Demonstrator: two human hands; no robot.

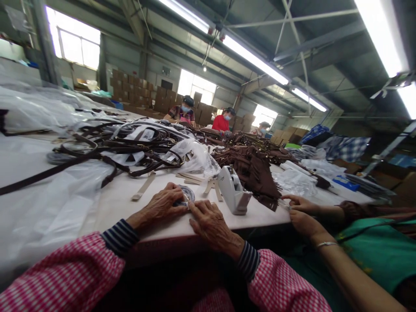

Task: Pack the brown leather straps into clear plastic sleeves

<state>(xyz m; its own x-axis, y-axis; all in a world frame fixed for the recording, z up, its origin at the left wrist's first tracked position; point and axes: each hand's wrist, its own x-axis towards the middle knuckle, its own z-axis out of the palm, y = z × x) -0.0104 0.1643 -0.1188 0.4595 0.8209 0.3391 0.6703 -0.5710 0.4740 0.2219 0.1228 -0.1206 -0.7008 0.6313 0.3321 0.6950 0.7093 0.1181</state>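
Observation:
A small grey coiled bundle (186, 195) lies on the white table between my two hands. My left hand (161, 204) is closed on its left side, with the fingers bent over it. At its lower right edge, the fingertips of my right hand (212, 225) touch the bundle; those fingers are apart and the palm faces down. Just right of my right hand stands a grey tape dispenser (233, 193). Beige strips (144, 186) lie on the table beyond my hands. What is under my left fingers is partly hidden.
Dark straps (94, 151) are heaped at the left beside clear plastic (61, 208). Brown fringed pieces (251, 171) lie behind the dispenser. A person's hands (302, 214) work at the right edge. Several people sit across the white table (162, 229).

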